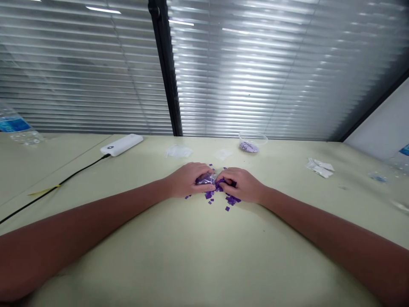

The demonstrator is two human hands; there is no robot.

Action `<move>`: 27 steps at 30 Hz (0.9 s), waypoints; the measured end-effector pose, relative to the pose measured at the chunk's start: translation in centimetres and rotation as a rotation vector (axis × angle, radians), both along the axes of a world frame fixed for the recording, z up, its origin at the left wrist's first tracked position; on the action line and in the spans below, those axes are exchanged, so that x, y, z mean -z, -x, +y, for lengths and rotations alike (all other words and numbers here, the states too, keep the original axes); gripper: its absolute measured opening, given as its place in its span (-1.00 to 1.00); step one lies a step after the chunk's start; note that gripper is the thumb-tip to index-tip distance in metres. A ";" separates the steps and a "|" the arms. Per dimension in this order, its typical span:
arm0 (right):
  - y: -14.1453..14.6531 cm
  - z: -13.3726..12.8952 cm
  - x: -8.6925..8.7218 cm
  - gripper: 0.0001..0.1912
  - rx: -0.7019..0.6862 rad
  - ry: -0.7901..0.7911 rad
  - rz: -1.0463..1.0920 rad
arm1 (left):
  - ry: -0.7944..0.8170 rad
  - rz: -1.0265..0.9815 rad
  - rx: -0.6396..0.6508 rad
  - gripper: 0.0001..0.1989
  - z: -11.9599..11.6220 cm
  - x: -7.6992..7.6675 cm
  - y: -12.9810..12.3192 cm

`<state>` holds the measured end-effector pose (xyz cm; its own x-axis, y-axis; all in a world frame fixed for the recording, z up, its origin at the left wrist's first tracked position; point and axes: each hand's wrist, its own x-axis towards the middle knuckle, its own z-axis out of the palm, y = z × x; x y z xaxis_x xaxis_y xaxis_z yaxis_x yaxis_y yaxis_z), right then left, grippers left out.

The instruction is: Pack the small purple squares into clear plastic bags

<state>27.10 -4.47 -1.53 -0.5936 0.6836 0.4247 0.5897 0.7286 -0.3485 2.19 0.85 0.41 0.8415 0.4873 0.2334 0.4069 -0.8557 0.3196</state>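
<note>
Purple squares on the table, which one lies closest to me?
The lone square below the right hand, apart from the clustered others.

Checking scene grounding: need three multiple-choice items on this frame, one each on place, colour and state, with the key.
1. Where is the white power bank relative to the left hand?
A. Beyond it, further left on the table
B. Under it
C. To its right

2. What colour are the small squares around the shiny bag between the left hand and the right hand?
A. Green
B. Purple
C. Yellow

3. What state is the clear bowl at the far edge of the table in?
A. Upside down
B. Upright, with purple pieces inside
C. Lying on its side

Answers:
1. A: it lies at the far left of the table, with its black cable running toward the near edge.
2. B: purple squares lie scattered by both hands.
3. B: its opening faces up, with purple pieces at the bottom.
</note>
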 end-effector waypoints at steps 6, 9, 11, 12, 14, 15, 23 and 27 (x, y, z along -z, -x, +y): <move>-0.1 -0.1 -0.2 -0.83 -0.009 0.010 0.009 | 0.008 -0.002 0.016 -0.52 0.1 0.0 -0.1; -0.1 -0.2 -0.3 -0.84 -0.001 0.019 0.010 | 0.001 0.000 0.015 -0.52 0.1 0.0 -0.1; -0.1 -0.2 -0.3 -0.83 0.003 0.022 0.009 | 0.008 -0.005 0.014 -0.53 0.0 0.0 -0.1; -0.1 -0.2 -0.3 -0.83 0.003 0.022 0.006 | 0.012 -0.006 0.013 -0.53 0.0 0.0 -0.1; -0.1 -0.2 -0.2 -0.83 0.001 0.016 0.014 | 0.017 -0.004 0.015 -0.54 -0.1 -0.1 0.0; 0.0 -0.2 -0.1 -0.83 0.001 0.011 0.018 | 0.016 -0.008 0.009 -0.54 -0.1 -0.1 0.0; 0.0 0.0 0.0 -0.82 0.005 0.006 -0.003 | 0.015 -0.017 0.000 -0.51 0.0 0.1 0.0; 0.0 0.1 0.1 -0.81 0.004 0.004 -0.004 | 0.016 -0.001 -0.014 -0.50 0.1 0.1 0.1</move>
<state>27.05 -4.41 -1.61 -0.5927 0.6874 0.4197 0.5939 0.7250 -0.3487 2.14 0.92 0.26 0.8342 0.5027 0.2268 0.4184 -0.8448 0.3335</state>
